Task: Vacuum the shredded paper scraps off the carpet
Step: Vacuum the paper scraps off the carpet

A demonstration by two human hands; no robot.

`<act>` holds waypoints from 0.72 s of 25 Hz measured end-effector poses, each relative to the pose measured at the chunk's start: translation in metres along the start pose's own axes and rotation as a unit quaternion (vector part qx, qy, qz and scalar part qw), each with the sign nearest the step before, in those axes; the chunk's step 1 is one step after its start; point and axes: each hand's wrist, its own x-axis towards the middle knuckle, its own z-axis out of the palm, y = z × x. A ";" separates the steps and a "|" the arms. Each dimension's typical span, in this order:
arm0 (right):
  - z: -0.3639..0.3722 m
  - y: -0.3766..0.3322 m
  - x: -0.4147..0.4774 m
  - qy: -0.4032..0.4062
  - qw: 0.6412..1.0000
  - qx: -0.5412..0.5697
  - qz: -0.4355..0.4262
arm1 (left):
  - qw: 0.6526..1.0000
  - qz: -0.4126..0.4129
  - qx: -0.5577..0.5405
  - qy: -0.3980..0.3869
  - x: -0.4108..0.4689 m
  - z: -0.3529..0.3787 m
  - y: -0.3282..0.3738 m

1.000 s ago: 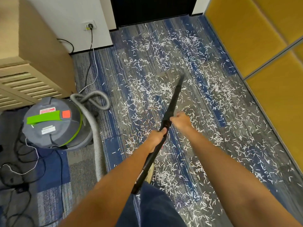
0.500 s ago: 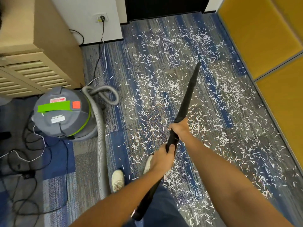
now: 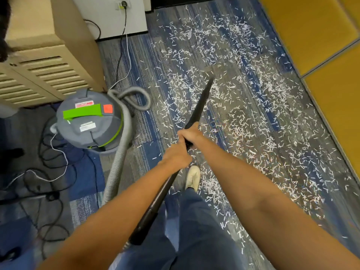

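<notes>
Both hands are gripping a long black plastic vacuum wand [image 3: 198, 106]. The right hand [image 3: 190, 133] is curling round it farther up, and the left hand [image 3: 178, 157] is holding it just behind, the two touching. The wand's narrow tip is pointing down among white shredded paper scraps [image 3: 253, 117] lying thick over the blue-and-grey striped carpet [image 3: 148, 152], to the right of a round grey canister vacuum with a green handle [image 3: 89, 121]. A ribbed grey hose [image 3: 116, 162] is looping and running down the canister's right side. A beige louvred cabinet [image 3: 48, 61] is standing just behind the canister, and black and white cables [image 3: 48, 162] are trailing on the floor to its left.
</notes>
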 end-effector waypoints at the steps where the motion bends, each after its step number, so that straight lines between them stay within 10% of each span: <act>1: 0.020 0.001 -0.004 -0.013 1.000 0.006 0.000 | 1.000 -0.005 -0.005 -0.003 -0.004 -0.004 -0.017; 18: 0.034 0.011 -0.018 0.036 0.993 0.077 0.081 | 0.998 0.035 0.014 -0.053 -0.024 -0.018 -0.031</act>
